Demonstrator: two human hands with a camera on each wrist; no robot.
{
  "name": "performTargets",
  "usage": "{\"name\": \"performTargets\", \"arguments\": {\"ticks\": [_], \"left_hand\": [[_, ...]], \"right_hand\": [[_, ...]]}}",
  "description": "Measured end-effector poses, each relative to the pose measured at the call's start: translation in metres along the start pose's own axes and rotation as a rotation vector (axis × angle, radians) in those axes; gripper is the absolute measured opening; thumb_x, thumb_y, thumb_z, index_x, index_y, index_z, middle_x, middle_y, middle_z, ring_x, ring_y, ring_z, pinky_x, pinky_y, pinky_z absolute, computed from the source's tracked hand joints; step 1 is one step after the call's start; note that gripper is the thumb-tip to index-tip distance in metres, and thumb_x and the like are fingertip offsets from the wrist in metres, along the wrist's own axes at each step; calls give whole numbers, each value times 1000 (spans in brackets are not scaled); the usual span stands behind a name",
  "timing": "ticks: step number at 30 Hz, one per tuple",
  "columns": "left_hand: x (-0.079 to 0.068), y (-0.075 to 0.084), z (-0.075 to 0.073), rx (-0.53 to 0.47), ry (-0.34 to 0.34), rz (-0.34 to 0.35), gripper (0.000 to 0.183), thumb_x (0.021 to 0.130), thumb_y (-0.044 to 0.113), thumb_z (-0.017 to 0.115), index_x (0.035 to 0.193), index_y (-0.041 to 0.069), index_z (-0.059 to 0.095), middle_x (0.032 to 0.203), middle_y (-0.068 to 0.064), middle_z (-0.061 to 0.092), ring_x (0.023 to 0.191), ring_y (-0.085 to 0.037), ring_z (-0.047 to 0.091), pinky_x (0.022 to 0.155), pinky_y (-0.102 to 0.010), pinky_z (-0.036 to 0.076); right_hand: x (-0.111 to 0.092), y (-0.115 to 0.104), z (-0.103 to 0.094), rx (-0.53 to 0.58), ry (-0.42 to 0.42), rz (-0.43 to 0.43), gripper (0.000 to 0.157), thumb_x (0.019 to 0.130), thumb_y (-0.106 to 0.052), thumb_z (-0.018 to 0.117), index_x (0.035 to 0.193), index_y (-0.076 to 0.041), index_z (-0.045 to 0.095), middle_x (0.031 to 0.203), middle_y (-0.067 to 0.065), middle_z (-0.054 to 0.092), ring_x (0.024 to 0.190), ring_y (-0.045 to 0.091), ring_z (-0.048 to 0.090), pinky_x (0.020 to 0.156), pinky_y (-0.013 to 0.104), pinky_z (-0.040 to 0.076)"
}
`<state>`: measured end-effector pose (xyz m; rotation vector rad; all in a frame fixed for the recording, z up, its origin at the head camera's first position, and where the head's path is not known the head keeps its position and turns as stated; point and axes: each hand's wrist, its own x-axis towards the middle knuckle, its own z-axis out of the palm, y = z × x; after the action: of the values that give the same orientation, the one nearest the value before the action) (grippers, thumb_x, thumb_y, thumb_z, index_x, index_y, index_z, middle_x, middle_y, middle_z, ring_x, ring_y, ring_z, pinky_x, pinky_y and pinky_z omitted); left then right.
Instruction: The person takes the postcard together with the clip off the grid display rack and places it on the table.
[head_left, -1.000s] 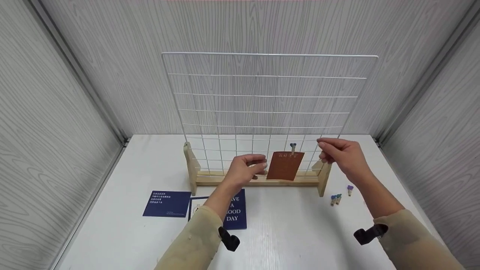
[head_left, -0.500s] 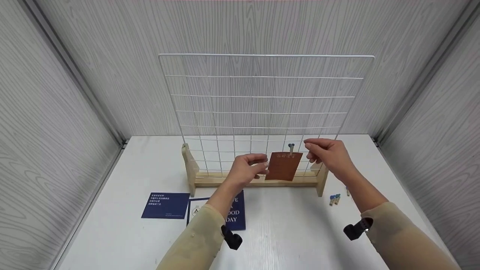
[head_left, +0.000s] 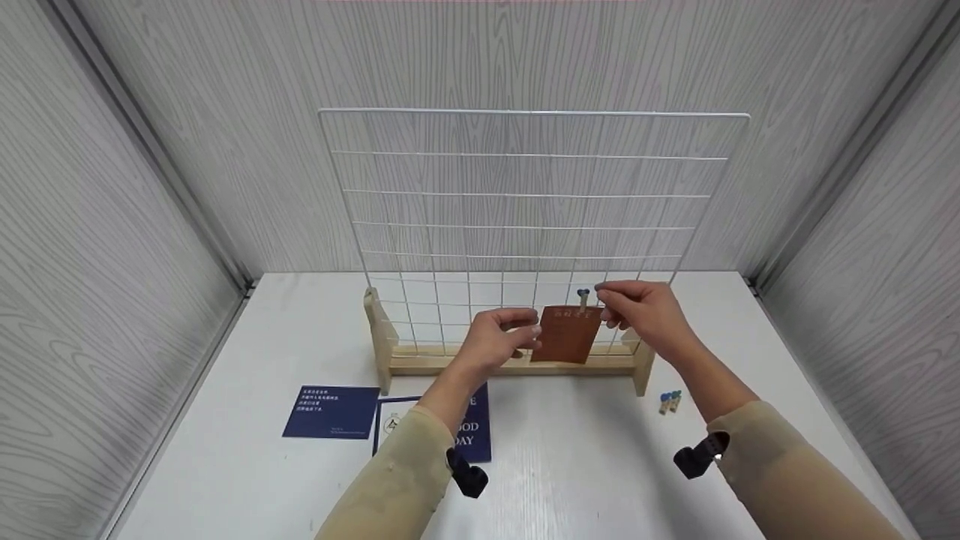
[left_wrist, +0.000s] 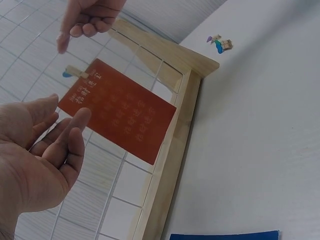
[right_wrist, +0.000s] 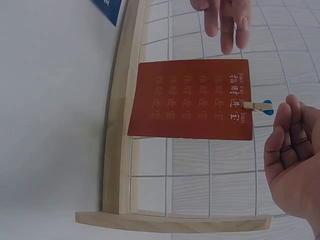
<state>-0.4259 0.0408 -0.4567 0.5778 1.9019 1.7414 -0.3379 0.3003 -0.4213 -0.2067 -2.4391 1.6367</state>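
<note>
A reddish-brown card with pale printed characters hangs on a white wire grid. A small wooden clip with a blue end grips its top edge. My left hand is beside the card's left edge, thumb and fingers apart and holding nothing; a gap shows between its fingertips and the card in the right wrist view. Near the clip, on the card's right, is my right hand, fingers loosely bent with nothing between them. In the left wrist view its forefinger points down close to the clip.
The grid stands in a wooden base on a white table. A dark blue card lies at left, and another blue card is partly behind my left forearm. Several small clips lie at right.
My right hand has moved left, from beyond the grid's right side to near the clip. My left hand stays almost in place by the card. The view has shifted slightly.
</note>
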Motion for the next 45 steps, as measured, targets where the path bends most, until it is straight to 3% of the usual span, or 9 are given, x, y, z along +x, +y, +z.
{"name": "performTargets", "arguments": {"ticks": [5, 13, 23, 28, 30, 45], "left_hand": [[2, -1, 0, -8, -6, -1, 35, 102, 9, 72, 136, 3, 69, 121, -9, 75, 108, -39, 75, 84, -36, 59], [6, -3, 1, 7, 2, -7, 38, 102, 10, 72, 139, 2, 68, 126, -10, 74, 100, -27, 77, 84, -37, 59], [11, -5, 2, 9, -12, 8, 38, 102, 10, 72, 140, 3, 68, 134, -12, 71, 106, -34, 76, 83, -37, 59], [12, -6, 3, -5, -15, 0, 38, 102, 11, 72, 140, 4, 68, 133, -11, 72, 105, -31, 77, 82, -35, 59], [13, -7, 3, -9, -13, 1, 38, 102, 10, 72, 139, 4, 68, 131, -10, 73, 103, -29, 77, 82, -35, 59], [17, -12, 13, -66, 28, -49, 33, 101, 8, 73, 134, 2, 71, 107, -8, 75, 92, -27, 78, 73, -29, 55]], "right_hand": [[0, 2, 4, -21, -9, -5, 31, 107, -19, 67, 131, 0, 73, 86, 11, 74, 76, 15, 69, 71, 28, 59], [-2, 4, 8, -69, -16, 18, 34, 107, -19, 67, 138, -4, 70, 85, 9, 76, 77, 16, 69, 71, 28, 59], [-2, 7, 13, -63, -3, 19, 37, 106, -18, 69, 141, -7, 69, 83, 9, 76, 83, 28, 71, 70, 24, 58], [-1, 7, 12, -63, -10, 3, 37, 106, -16, 68, 142, -6, 68, 84, 10, 76, 81, 24, 71, 71, 25, 59], [-1, 8, 12, -71, -10, 1, 37, 106, -16, 67, 142, -5, 68, 84, 10, 76, 79, 19, 70, 71, 24, 59], [1, 8, 20, -161, -44, 6, 48, 106, -20, 68, 152, -9, 58, 82, 8, 76, 77, 21, 74, 72, 26, 60]]}}
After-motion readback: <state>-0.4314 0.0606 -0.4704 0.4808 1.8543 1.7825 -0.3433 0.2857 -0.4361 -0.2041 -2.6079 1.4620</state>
